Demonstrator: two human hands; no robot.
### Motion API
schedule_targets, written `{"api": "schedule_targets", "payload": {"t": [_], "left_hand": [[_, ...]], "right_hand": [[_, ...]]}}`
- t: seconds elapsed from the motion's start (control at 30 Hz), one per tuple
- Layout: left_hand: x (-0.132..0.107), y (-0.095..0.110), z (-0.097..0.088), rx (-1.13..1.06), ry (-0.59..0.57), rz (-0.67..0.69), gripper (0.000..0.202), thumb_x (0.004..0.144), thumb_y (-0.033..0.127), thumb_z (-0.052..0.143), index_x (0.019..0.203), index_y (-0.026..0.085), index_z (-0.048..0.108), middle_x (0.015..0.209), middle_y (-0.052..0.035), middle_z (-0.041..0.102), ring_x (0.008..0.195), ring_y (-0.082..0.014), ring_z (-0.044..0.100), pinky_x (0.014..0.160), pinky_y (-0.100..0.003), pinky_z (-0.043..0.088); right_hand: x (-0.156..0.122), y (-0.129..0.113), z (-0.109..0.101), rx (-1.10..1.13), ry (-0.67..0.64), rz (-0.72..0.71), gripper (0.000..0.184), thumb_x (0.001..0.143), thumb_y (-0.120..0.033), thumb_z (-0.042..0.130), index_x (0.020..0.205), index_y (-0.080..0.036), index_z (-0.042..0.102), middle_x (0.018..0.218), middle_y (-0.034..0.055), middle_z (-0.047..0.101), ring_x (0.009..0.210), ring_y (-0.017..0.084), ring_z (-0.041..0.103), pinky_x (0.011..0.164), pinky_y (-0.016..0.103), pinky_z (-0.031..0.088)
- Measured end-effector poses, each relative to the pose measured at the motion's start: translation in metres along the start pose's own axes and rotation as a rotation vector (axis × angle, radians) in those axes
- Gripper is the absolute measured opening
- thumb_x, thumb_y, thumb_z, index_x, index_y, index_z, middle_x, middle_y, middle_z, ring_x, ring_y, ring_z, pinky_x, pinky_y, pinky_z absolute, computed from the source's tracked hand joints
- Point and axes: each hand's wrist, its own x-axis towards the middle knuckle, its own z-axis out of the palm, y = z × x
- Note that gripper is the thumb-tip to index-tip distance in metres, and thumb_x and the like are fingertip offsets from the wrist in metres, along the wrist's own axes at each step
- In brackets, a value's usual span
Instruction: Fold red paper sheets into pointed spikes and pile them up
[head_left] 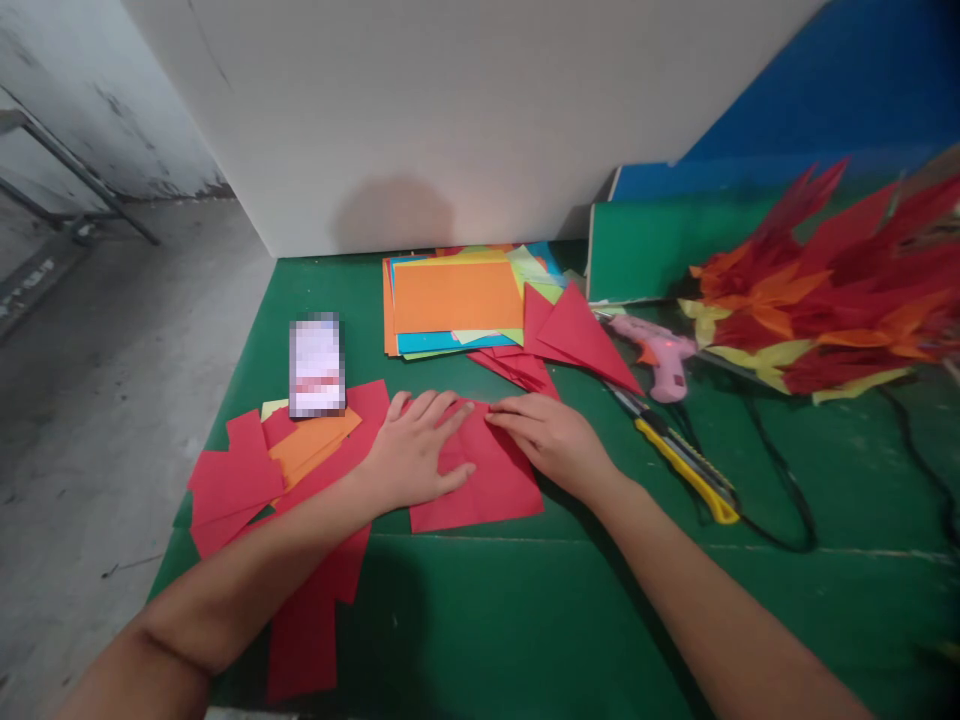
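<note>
My left hand (415, 450) lies flat, fingers spread, on a red sheet of paper (491, 485) on the green table (570, 610). My right hand (551, 437) rests on the same sheet's upper right part, fingers stretched out and pressing along its top edge. The sheet lies flat between both hands. Red and orange paper scraps (247, 480) lie to the left under my left forearm.
A phone (316, 364) lies at the left. A stack of coloured paper (457, 298) and folded red triangles (577, 330) sit behind. A pink glue gun (660, 352), a yellow utility knife (686, 465), black cables (787, 500) and a red-orange paper decoration (832, 290) lie at the right.
</note>
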Motion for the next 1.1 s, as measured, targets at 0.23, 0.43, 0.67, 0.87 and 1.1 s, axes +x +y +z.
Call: {"api": "schedule_targets", "payload": {"t": [0.23,0.43,0.67,0.87,1.1], "left_hand": [[-0.001,0.000,0.000,0.014,-0.003,-0.015,0.059,0.087,0.054,0.042,0.138,0.023,0.042,0.137,-0.0102,0.046,0.123,-0.0290,0.040,0.105,-0.053,0.020],[0.000,0.000,0.000,0.021,0.004,-0.012,0.060,0.086,0.054,0.043,0.136,0.021,0.044,0.135,-0.0107,0.047,0.122,-0.0305,0.039,0.105,-0.054,0.021],[-0.002,0.002,0.002,0.039,0.035,-0.007,0.056,0.086,0.053,0.045,0.134,0.025,0.047,0.132,-0.0097,0.049,0.120,-0.0312,0.041,0.105,-0.054,0.022],[-0.002,0.002,0.003,0.033,0.036,-0.007,0.053,0.087,0.052,0.044,0.134,0.028,0.048,0.134,-0.0094,0.048,0.120,-0.0301,0.042,0.106,-0.056,0.018],[-0.002,0.002,0.003,0.022,0.039,-0.015,0.054,0.086,0.052,0.045,0.134,0.028,0.048,0.134,-0.0091,0.048,0.122,-0.0313,0.040,0.108,-0.057,0.018]], "right_hand": [[0.003,-0.005,-0.004,0.047,-0.043,0.042,0.021,0.091,-0.019,0.048,0.096,-0.018,0.069,0.099,0.0099,0.069,0.090,0.021,0.061,0.080,0.037,0.052],[0.010,-0.009,0.004,-0.034,-0.139,0.108,0.037,0.090,-0.012,0.038,0.119,-0.016,0.060,0.103,0.0122,0.064,0.090,0.023,0.057,0.080,0.039,0.048],[0.014,-0.009,0.005,-0.137,-0.227,0.113,0.046,0.085,-0.007,0.037,0.122,-0.017,0.062,0.091,0.0112,0.060,0.076,0.021,0.051,0.068,0.035,0.044],[0.001,-0.001,-0.010,-0.202,-0.145,0.145,0.041,0.082,-0.002,0.038,0.096,-0.017,0.074,0.082,0.0095,0.064,0.075,0.021,0.053,0.067,0.035,0.044],[-0.002,-0.003,-0.008,-0.110,0.073,0.253,0.030,0.083,-0.007,0.040,0.076,-0.020,0.066,0.081,0.0065,0.068,0.077,0.021,0.060,0.072,0.035,0.048]]}}
